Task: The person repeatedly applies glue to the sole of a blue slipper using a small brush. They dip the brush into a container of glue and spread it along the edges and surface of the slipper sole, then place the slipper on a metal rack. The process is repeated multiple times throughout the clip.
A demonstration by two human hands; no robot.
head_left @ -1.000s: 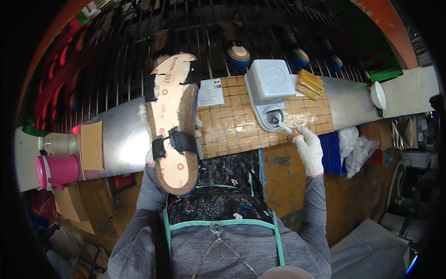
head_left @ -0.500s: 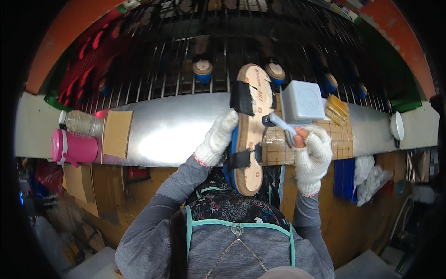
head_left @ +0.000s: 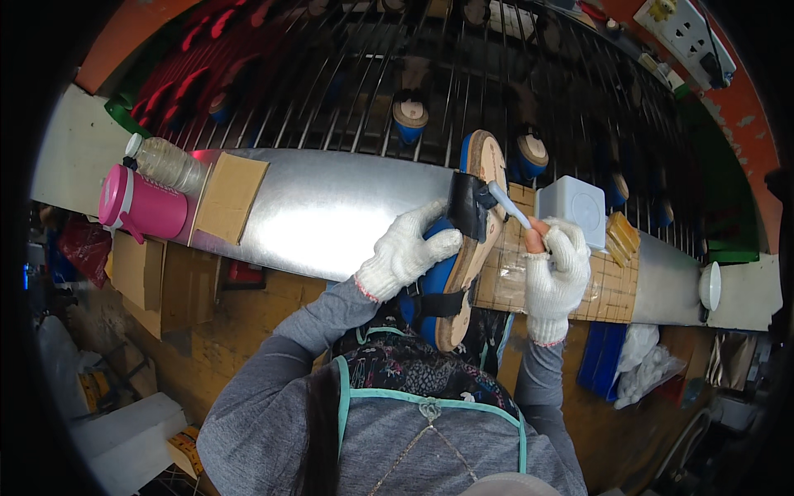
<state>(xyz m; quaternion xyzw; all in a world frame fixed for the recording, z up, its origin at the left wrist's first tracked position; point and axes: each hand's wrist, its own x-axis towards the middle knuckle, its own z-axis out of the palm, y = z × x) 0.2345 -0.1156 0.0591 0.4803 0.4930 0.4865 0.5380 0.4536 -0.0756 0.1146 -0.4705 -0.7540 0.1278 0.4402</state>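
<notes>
A sandal (head_left: 471, 258) with a cork-edged tan footbed and black straps is fitted around a blue form. It stands slanted in front of me, its edge turned toward me. My left hand (head_left: 409, 252), in a white knit glove, grips its left side, thumb against the blue form. In my right hand (head_left: 556, 269), gloved with bare fingertips showing, is a small brush (head_left: 509, 206) with a pale handle. The brush's dark head is at the upper black strap; whether it touches is hard to tell.
Behind the metal ledge (head_left: 347, 198), several shoes lie on a rack of metal rods (head_left: 331, 91). Cardboard (head_left: 504, 285) lies under a white square container (head_left: 572, 211) and yellow bundle (head_left: 623, 240). Left are a pink jug (head_left: 149, 205) and clear bottle (head_left: 171, 163); right, a white bowl (head_left: 710, 286).
The sandal has tilted to the right and turned its side toward me. My left thumb has come across the form. The brush has shifted up to the upper strap. My view has rotated.
</notes>
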